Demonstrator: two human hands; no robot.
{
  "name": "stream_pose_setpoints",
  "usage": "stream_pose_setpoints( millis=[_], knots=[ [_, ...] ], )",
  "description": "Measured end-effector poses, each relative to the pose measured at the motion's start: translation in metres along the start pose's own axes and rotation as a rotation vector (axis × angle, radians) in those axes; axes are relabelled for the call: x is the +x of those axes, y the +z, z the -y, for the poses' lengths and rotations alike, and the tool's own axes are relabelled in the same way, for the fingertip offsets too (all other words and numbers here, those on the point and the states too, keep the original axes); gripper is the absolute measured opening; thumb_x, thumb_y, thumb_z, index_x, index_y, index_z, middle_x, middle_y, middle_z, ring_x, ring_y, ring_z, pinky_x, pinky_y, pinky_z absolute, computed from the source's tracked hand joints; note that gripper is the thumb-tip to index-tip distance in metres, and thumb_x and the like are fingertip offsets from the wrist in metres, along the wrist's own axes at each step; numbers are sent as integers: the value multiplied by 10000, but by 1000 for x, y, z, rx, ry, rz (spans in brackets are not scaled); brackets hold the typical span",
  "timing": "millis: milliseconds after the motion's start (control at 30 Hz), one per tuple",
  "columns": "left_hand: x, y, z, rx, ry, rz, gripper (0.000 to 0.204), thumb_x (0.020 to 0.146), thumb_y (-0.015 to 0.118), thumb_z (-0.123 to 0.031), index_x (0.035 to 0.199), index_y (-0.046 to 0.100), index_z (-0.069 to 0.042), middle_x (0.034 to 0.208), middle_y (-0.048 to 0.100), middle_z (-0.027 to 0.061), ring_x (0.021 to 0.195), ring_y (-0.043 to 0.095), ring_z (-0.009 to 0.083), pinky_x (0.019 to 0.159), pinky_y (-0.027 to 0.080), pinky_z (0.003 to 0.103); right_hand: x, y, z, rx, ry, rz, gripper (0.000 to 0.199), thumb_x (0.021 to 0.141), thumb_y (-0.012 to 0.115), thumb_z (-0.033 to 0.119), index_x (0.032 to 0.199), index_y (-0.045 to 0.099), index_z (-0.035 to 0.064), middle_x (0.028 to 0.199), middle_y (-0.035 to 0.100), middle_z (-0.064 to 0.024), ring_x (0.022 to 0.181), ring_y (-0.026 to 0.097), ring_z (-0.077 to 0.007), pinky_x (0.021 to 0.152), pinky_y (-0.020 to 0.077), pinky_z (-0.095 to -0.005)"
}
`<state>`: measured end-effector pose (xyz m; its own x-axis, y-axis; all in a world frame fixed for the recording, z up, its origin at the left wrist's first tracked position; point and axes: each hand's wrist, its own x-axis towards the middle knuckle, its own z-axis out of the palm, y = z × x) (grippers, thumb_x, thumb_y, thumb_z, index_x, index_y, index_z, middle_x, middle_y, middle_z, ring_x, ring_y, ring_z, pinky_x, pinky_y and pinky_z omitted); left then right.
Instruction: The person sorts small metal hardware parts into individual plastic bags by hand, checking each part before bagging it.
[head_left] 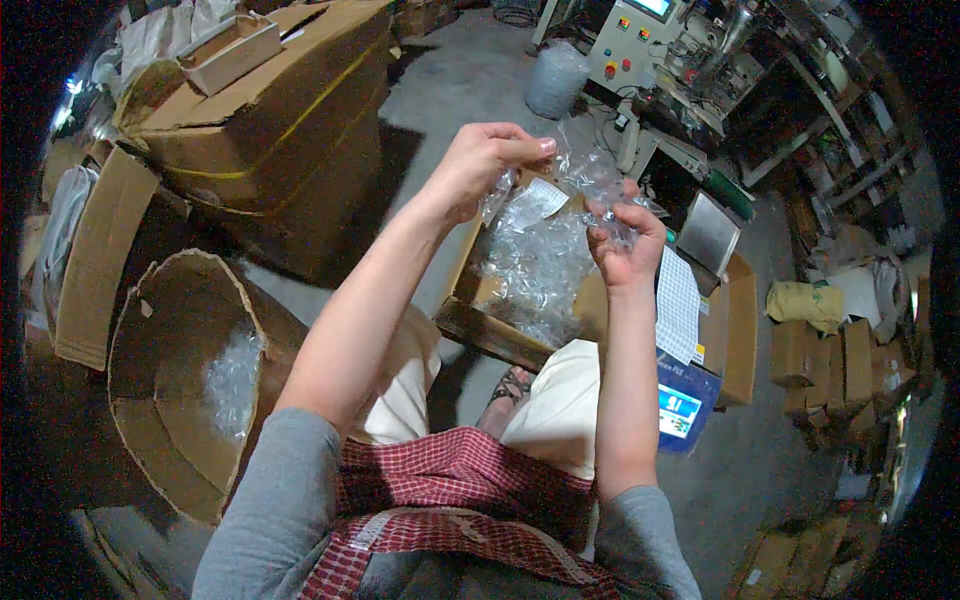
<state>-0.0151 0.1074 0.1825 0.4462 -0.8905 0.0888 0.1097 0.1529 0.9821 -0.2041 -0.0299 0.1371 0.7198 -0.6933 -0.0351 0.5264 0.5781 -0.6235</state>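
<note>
1. A gray floor [420,95], patched with dark shadow, runs through a crowded, dimly lit workroom.
2. At upper left, a large cardboard box [290,190] bound with a yellow strap [312,114] carries a small open box [235,58] on its top.
3. A flat cardboard sheet [105,260] stands tilted at the far left, below a bright glare [72,90].
4. At the top, a pale control cabinet [615,55] with colored buttons and a lit screen stands behind a clear, bulky bundle [557,80].
5. Metal framing [790,155] fills the upper right corner.
6. At right, a yellowish sack [803,306] lies atop stacked brown cartons [825,365].
</note>
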Motion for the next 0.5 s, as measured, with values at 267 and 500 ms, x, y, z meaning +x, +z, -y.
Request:
stream_pose_setpoints(
  millis=[267,500],
  knots=[
    [1,-14,2,-13,68,-69,163,833,728,-226,843,694,-67,750,642,-24,597,471,52,517,335,222,4,-5,5,-131,-70,-12,371,701,589,-15,1051,569,105,1042,599,-143,882,634,-335,524,549,-366],
    [-3,7,-13,-153,62,-62,151,879,658,-223,935,665,-83,840,615,-52,635,478,28,547,353,177,20,-28,12,11,-236,-260,326,716,584,-26,1032,566,51,1055,597,-166,891,636,-345,717,572,-434]
  ],
)
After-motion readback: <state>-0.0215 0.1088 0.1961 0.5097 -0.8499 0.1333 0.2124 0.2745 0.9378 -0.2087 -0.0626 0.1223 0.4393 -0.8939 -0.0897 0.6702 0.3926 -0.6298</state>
